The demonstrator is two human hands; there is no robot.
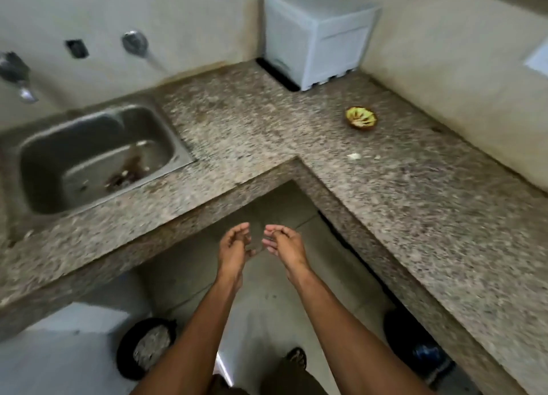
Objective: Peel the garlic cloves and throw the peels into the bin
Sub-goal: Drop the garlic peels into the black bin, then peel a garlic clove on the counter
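We hold our left hand [234, 241] and right hand [281, 241] loosely curled and seemingly empty, close together, while a small bowl [361, 118] sits far ahead to their right, scraps [354, 156] nearer, suggesting peels remain to bin.

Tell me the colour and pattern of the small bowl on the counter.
The small bowl is brown outside, yellow-green inside with a leaf-like pattern; only the head view shows it.

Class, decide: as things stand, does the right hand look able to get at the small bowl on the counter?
Probably yes: the right hand hangs free before the counter, and only bare counter lies between it and the bowl, though it looks like a stretch.
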